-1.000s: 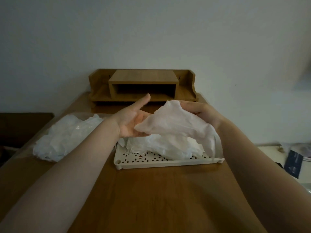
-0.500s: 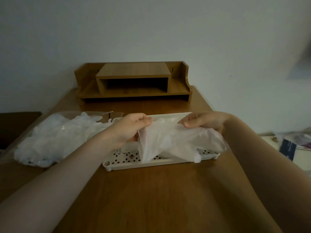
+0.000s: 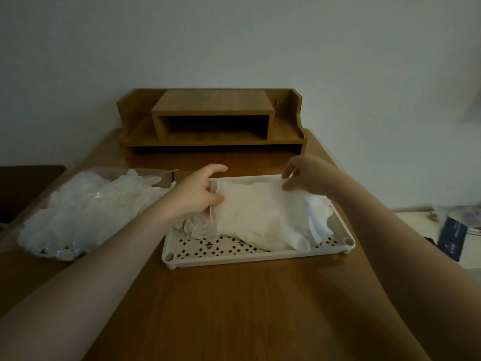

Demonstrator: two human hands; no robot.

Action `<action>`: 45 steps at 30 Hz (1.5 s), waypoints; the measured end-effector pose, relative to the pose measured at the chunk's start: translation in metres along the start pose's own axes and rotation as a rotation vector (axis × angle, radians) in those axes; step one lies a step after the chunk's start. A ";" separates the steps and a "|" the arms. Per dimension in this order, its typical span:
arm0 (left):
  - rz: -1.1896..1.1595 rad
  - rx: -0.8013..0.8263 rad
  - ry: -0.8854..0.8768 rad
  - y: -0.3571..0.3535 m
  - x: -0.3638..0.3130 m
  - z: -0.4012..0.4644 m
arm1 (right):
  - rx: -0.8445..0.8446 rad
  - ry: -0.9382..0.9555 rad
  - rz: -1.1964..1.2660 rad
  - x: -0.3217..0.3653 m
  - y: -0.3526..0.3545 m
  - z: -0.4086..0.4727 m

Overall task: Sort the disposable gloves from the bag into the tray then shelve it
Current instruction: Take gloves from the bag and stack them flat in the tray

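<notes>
Head view: white perforated tray [image 3: 179, 254] at centre of wooden tabletop [image 3: 234, 308]. Top glove [image 3: 257, 217] spread flat over glove pile in tray. Left hand [image 3: 195, 194] grip pinches cuff at 9 o'clock edge; right hand [image 3: 307, 178] grip pinches far edge at 1 o'clock. Clear bag [image 3: 86, 212] of gloves at 9 o'clock of tray. Wooden shelf [image 3: 213, 121] at 12 o'clock, against wall.

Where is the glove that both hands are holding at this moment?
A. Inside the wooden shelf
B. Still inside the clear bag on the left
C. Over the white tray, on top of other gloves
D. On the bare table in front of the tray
C: the left hand and right hand hold the glove spread across the white tray, where it lies on other gloves.
</notes>
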State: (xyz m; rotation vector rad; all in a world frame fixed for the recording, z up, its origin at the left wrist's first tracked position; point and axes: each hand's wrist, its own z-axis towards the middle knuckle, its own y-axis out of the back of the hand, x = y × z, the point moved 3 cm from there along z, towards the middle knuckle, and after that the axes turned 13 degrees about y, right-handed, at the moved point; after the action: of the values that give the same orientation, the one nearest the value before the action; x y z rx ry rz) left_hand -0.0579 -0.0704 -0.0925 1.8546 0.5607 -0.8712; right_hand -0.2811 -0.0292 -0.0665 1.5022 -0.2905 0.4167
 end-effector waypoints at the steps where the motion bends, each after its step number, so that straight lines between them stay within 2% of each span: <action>1: 0.031 -0.037 -0.027 0.003 -0.001 0.003 | -0.033 0.010 -0.042 0.003 0.001 0.002; 3: 0.113 -0.096 -0.066 0.008 -0.003 0.008 | -0.111 0.006 -0.106 0.008 0.000 0.006; 6: 0.303 -0.211 -0.061 0.010 -0.007 0.011 | -0.141 0.013 -0.360 0.016 -0.013 0.008; 8: 0.429 -0.346 -0.095 0.009 -0.012 0.008 | -0.140 0.118 -0.442 0.025 -0.025 0.006; 11: 0.647 -0.485 -0.303 -0.007 -0.029 -0.006 | 0.020 0.254 -0.419 0.035 -0.052 0.001; 13: 0.731 -0.336 -0.398 -0.030 -0.034 -0.011 | 0.138 0.191 -0.404 0.032 -0.069 0.001; 15: 0.779 -0.112 -0.306 -0.047 -0.022 -0.009 | 0.161 0.093 -0.356 0.026 -0.077 -0.001; 16: 0.829 -0.057 -0.248 -0.051 -0.012 -0.006 | 0.151 0.050 -0.344 0.021 -0.077 -0.004; 18: 0.925 -0.052 -0.149 -0.050 0.010 0.001 | 0.127 -0.011 -0.350 0.009 -0.076 -0.011; 22: 0.977 -0.091 -0.098 -0.044 0.032 0.002 | 0.114 -0.020 -0.341 -0.002 -0.079 -0.023; 26: 0.870 -0.091 -0.114 -0.035 0.031 -0.003 | 0.099 -0.030 -0.412 0.008 -0.077 -0.024; 30: 0.529 -0.240 -0.370 -0.005 0.022 -0.021 | -0.134 -0.021 -0.478 0.047 -0.064 -0.024; 32: 0.279 -0.301 -0.409 0.013 0.020 -0.032 | -0.238 0.058 -0.390 0.076 -0.061 -0.023; 36: -0.071 -0.408 -0.383 0.043 0.028 -0.044 | -0.309 0.271 -0.149 0.130 -0.076 -0.004; 39: -0.197 -0.457 -0.340 0.059 0.033 -0.043 | -0.277 0.358 -0.072 0.155 -0.099 0.014; 42: -0.255 -0.467 -0.331 0.078 0.038 -0.041 | -0.167 0.287 -0.065 0.169 -0.121 0.029; 45: -0.274 -0.400 -0.343 0.090 0.042 -0.039 | -0.154 0.230 -0.170 0.170 -0.131 0.034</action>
State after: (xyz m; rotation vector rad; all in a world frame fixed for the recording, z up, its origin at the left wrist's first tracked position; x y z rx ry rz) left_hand 0.0448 -0.0725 -0.0625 1.2515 0.7207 -1.1368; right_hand -0.0688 -0.0510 -0.1082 1.3025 -0.0122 0.4167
